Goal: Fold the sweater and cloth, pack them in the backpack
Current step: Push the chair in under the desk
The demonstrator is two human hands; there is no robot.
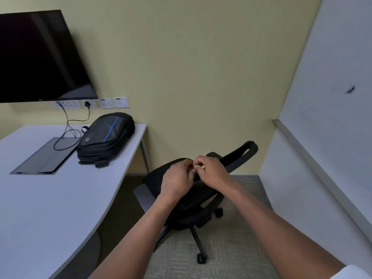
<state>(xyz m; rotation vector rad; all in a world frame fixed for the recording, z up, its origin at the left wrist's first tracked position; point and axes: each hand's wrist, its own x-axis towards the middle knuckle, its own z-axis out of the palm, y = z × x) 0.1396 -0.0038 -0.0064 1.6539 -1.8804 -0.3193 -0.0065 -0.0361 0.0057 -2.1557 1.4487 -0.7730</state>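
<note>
The table (50,198) fills the left of the view, its far edge against the back wall (201,67). On its far right corner lies the backpack (105,137), flat on its back. Just left of the backpack, a cable hatch (43,158) sits in the tabletop, with a looped cable (66,135) running from it up to the wall sockets (96,103). A screen (40,57) hangs on the wall above the sockets. To the right of the table an office chair (191,202) stands on the floor (231,248). In front of the chair's backrest, the left hand (178,179) and right hand (213,172) meet, their fingers (194,167) touching. A partition (332,97) closes the right side.
</note>
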